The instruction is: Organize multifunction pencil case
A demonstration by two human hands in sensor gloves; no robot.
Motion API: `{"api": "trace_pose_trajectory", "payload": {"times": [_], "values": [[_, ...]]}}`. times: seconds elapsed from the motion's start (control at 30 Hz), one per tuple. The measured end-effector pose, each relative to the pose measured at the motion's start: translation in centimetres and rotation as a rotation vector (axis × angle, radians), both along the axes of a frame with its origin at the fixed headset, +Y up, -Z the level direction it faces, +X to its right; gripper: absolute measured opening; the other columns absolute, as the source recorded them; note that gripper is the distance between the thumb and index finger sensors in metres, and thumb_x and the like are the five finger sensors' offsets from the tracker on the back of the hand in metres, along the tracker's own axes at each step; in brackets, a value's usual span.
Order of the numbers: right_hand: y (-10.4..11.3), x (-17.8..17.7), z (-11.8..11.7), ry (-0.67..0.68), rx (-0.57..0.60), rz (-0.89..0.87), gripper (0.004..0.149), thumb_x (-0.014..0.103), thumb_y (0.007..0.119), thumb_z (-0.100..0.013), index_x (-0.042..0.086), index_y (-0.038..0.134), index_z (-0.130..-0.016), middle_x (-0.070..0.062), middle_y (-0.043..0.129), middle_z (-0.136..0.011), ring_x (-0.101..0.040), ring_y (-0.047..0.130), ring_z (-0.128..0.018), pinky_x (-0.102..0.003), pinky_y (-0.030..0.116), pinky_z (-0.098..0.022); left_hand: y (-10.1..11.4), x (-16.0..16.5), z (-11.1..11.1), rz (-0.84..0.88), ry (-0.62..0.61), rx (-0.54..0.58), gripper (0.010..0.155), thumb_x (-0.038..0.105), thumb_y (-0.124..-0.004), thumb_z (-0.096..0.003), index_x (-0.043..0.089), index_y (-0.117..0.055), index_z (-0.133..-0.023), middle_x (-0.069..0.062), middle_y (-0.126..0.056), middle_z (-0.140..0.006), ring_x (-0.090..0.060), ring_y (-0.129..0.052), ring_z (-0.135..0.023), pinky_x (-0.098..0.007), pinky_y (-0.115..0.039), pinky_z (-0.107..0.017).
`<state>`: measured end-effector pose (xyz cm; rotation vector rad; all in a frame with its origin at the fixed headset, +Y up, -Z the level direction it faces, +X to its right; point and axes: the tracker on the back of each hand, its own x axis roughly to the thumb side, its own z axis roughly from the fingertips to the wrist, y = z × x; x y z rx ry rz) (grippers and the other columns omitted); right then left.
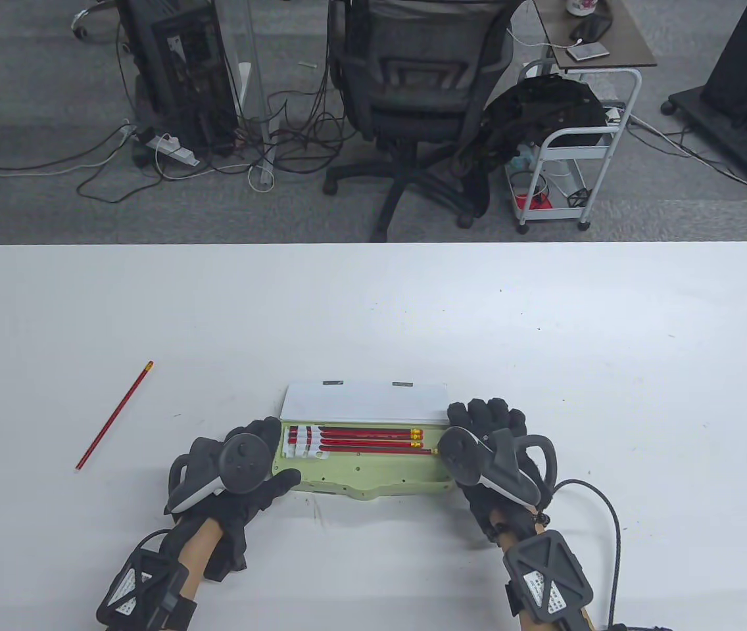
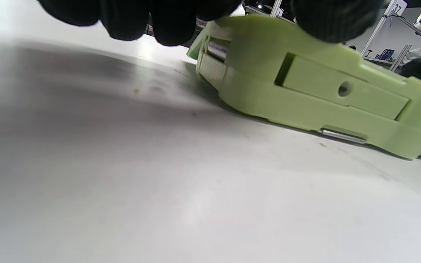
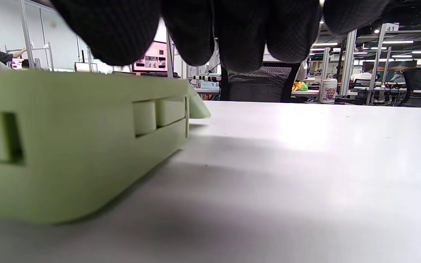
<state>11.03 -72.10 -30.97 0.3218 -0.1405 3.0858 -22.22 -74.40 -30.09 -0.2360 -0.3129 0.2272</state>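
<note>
Here the left hand (image 1: 242,470) holds the left end of the green pencil case (image 1: 373,476), thumb curled over its near edge. The right hand (image 1: 488,447) rests at the right end — whether it grips cannot be told. Between them three red pencils (image 1: 363,442) lie inside; a fourth red pencil (image 1: 114,415) lies well left of the left hand on the white table (image 1: 544,328).

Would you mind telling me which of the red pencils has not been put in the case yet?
The lone red pencil lying diagonally on the table, left of the left hand. The other three pencils lie side by side inside the open green case.
</note>
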Motion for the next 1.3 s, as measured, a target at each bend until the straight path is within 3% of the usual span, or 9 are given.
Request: {"api": "trace_pose_trajectory", "payload": {"times": [0.27, 0.87, 1.3], "values": [[-0.5, -0.9, -0.3, 0.013, -0.038, 0.024, 0.071, 0.045, 0.074, -0.048, 0.006, 0.061, -0.106, -0.030, 0.063, -0.104, -0.060, 0.064, -0.094, -0.072, 0.057, -0.067, 0.0, 0.0, 0.0, 0.000, 0.000, 0.000, 0.089, 0.057, -0.066, -0.0480, 0.007, -0.036, -0.115, -0.027, -0.054, -0.121, -0.058, -0.058, -0.106, -0.074, -0.054, -0.069], [-0.5, -0.2, -1.1, -0.022, -0.046, 0.010, 0.067, 0.042, 0.071, -0.049, 0.006, 0.062, -0.105, -0.029, 0.065, -0.104, -0.059, 0.065, -0.094, -0.072, 0.057, -0.067, 0.0, 0.1, 0.0, -0.001, 0.000, -0.007, 0.090, 0.058, -0.066, -0.0479, 0.007, -0.036, -0.115, -0.027, -0.054, -0.121, -0.058, -0.058, -0.106, -0.074, -0.054, -0.069], [-0.6, -0.2, -1.7, -0.011, -0.147, -0.040, 0.071, 0.043, 0.070, -0.047, 0.009, 0.059, -0.108, -0.033, 0.057, -0.108, -0.063, 0.058, -0.096, -0.075, 0.052, -0.068, -0.1, 0.2, 0.0, -0.003, 0.001, -0.009, 0.090, 0.058, -0.065, -0.0481, 0.006, -0.035, -0.115, -0.028, -0.053, -0.121, -0.058, -0.058, -0.106, -0.074, -0.054, -0.069]]}}
